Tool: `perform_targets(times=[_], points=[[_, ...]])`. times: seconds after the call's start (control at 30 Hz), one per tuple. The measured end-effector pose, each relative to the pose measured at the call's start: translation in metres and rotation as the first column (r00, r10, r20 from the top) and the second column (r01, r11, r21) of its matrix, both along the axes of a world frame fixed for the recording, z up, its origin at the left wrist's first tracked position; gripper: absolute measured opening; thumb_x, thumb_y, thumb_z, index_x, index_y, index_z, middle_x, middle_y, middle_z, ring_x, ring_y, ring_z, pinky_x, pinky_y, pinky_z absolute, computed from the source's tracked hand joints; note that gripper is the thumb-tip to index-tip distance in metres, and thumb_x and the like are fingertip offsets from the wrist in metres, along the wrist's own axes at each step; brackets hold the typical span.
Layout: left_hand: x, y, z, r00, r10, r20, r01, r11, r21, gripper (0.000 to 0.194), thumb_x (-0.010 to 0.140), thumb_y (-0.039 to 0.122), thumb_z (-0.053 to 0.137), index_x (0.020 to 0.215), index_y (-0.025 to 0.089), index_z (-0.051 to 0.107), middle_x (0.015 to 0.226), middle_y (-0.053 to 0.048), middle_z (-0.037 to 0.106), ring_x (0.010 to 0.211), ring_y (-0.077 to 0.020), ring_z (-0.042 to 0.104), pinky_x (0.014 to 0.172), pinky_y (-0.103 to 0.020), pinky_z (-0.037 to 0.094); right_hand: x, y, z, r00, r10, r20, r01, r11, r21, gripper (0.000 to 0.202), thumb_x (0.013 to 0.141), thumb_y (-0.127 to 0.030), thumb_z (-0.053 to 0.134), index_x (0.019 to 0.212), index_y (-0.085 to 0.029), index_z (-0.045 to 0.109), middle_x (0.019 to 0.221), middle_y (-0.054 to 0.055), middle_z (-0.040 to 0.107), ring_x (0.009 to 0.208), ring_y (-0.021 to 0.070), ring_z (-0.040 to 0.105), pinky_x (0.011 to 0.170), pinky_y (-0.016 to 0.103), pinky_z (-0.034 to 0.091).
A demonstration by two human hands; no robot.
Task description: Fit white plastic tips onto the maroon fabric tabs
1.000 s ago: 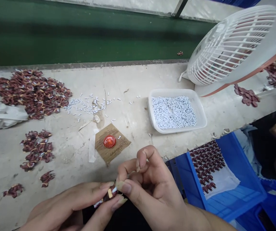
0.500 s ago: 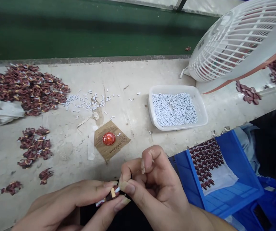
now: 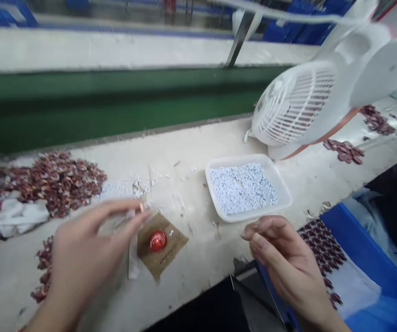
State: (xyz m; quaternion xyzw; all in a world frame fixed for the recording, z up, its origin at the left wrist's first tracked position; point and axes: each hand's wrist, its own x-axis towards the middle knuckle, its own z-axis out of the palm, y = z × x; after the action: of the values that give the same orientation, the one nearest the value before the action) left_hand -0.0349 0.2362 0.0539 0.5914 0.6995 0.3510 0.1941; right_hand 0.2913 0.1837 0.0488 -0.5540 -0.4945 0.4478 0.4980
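Blurred by motion, my left hand (image 3: 87, 253) pinches a small dark piece with an orange band (image 3: 138, 210) between thumb and fingertips, over the table left of the brown cardboard (image 3: 170, 244). A red dish (image 3: 157, 240) rests on that cardboard. My right hand (image 3: 284, 258) hangs over the table's front edge, its thumb and fingertips drawn together; whether anything is between them is too small to tell. Just beyond it stands a clear plastic tub (image 3: 286, 198) full of tiny white pieces (image 3: 243, 186).
A heap of brown-red pieces (image 3: 63, 180) and a white bag (image 3: 21, 216) lie at left. A white fan (image 3: 298, 101) stands behind the tub. At lower right, a blue crate (image 3: 353, 230) holds rows of dark pieces (image 3: 322, 249).
My hands have parted: the left has moved up and left with the small piece, the right to the right. The view has tilted up, showing more of the far background.
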Motion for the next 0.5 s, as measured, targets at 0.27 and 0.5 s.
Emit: perform_targets(times=[0.27,0.5], points=[[-0.060,0.257,-0.003,0.979,0.097,-0.178,-0.124,0.981,-0.151,0.035,0.103,0.043,0.082,0.128,0.018,0.076,0.138,-0.011,0.077,0.127,-0.0317,0.075,0.112,-0.059,0.062,0.063,0.074,-0.010,0.523,0.125,0.843,-0.117,0.990,-0.074,0.035,0.107,-0.050,0.060,0.119,-0.026,0.083,0.066,0.002,0.071,0.056,0.0262,0.069,0.058,0.038,0.056],[-0.087,0.141,0.016,0.971,0.170,-0.167,-0.160,0.985,0.071,0.038,0.110,0.049,0.071,0.135,0.020,0.074,0.141,-0.011,0.077,0.128,-0.0301,0.074,0.114,-0.057,0.060,0.075,0.134,-0.027,0.393,0.254,0.884,-0.272,0.950,-0.152,0.036,0.098,-0.045,0.067,0.126,-0.026,0.081,0.098,0.012,0.091,0.064,0.0334,0.080,0.057,0.040,0.053]])
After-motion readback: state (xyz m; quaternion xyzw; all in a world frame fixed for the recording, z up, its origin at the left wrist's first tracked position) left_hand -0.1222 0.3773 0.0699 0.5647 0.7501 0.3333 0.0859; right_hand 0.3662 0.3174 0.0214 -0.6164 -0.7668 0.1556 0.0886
